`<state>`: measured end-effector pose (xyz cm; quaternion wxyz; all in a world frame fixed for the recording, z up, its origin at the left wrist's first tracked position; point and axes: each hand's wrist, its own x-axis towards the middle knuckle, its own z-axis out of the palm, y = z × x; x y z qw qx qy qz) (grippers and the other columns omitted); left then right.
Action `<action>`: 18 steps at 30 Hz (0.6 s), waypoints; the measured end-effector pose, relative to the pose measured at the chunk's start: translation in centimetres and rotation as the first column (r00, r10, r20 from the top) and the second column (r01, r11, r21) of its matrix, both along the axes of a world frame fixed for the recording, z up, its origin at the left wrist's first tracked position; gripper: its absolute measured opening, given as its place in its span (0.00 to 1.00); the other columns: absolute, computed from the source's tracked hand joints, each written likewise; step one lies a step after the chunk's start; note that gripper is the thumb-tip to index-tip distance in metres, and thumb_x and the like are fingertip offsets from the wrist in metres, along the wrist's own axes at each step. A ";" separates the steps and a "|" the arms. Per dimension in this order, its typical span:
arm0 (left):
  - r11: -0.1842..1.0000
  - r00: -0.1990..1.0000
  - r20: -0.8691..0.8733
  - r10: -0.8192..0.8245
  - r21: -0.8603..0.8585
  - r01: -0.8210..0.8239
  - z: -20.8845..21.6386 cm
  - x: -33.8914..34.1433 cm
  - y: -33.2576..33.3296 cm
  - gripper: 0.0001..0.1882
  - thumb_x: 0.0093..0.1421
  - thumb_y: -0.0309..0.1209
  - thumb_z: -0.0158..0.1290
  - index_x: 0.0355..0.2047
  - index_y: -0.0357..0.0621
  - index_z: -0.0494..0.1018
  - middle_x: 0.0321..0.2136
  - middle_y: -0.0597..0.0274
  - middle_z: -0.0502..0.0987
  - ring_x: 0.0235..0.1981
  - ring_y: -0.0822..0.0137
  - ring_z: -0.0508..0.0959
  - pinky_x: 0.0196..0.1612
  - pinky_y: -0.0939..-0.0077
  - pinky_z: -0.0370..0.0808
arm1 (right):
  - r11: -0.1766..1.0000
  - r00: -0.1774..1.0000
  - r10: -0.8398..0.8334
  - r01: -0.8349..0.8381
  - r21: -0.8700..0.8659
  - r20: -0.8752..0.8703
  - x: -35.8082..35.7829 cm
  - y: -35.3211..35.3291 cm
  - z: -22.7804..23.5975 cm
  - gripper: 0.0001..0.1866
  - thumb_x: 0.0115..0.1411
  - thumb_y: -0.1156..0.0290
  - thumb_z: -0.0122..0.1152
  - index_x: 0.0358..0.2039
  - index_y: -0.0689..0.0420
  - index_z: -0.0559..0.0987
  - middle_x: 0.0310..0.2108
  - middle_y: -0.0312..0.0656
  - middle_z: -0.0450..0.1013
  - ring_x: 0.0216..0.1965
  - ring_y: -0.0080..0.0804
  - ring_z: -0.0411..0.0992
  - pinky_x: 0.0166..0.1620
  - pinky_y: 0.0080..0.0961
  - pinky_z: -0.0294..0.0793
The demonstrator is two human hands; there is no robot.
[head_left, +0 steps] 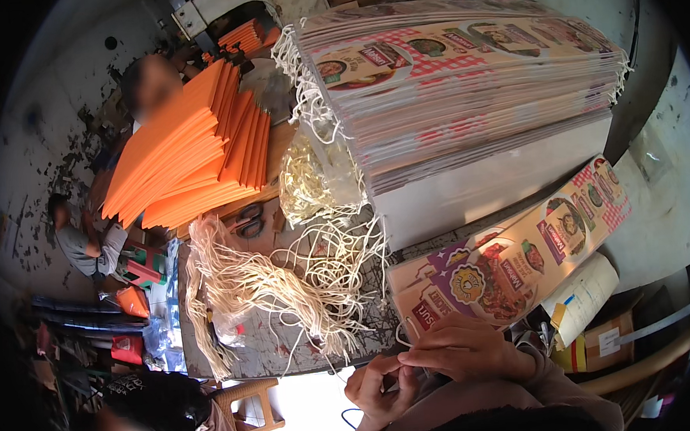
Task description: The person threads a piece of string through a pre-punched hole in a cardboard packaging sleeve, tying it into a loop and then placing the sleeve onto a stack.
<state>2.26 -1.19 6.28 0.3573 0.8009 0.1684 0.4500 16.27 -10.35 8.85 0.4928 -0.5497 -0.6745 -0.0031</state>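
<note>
A long printed plastic strip (pixel 511 261) with pictures of food lies slanted at the table's near edge. A short white cord (pixel 400 336) comes from its near left corner and runs down to my fingers. My left hand (pixel 381 389) is closed, its fingertips pinched together below that corner. Over it, my right hand (pixel 473 349) is closed too, thumb and fingers meeting the left fingertips on the cord. The cord's end is hidden between the fingers. Left of the hands lies a loose bundle of cream cords (pixel 286 285).
Behind the strip rises a tall stack of similar corded strips (pixel 471 92). Folded orange sheets (pixel 193 145) are piled at the far left, near black-handled scissors (pixel 248 220) and a bag of short cords (pixel 308 178). Other people sit at left, one beside a plastic stool (pixel 250 412).
</note>
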 end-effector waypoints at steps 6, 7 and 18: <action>0.861 0.972 0.230 -0.042 -0.486 0.152 0.1 0.4 -1.2 0.22 0.65 0.40 0.33 0.31 0.35 0.73 0.31 0.56 0.67 0.21 0.77 0.61 0.25 0.84 0.59 | 0.994 0.973 -0.065 0.082 0.067 -0.222 -1.7 -0.1 -0.6 0.15 0.45 0.78 0.66 0.37 0.59 0.77 0.30 0.40 0.73 0.28 0.32 0.73 0.30 0.25 0.72; 0.861 0.972 0.231 -0.044 -0.485 0.154 -0.1 0.5 -1.0 0.22 0.65 0.40 0.33 0.31 0.35 0.73 0.31 0.56 0.67 0.21 0.77 0.61 0.25 0.84 0.59 | 0.994 0.973 -0.066 0.083 0.067 -0.220 -1.9 0.1 -0.8 0.15 0.45 0.78 0.66 0.37 0.59 0.77 0.30 0.40 0.73 0.28 0.32 0.73 0.30 0.25 0.72; 0.723 0.876 0.413 -0.248 -0.523 0.452 -0.4 0.4 -1.6 0.19 0.65 0.38 0.37 0.36 0.34 0.72 0.41 0.51 0.63 0.39 0.66 0.65 0.43 0.73 0.63 | 0.959 0.962 -0.193 0.226 0.169 -0.191 -3.2 1.3 -1.4 0.13 0.41 0.73 0.70 0.29 0.54 0.77 0.28 0.37 0.72 0.25 0.30 0.70 0.27 0.24 0.67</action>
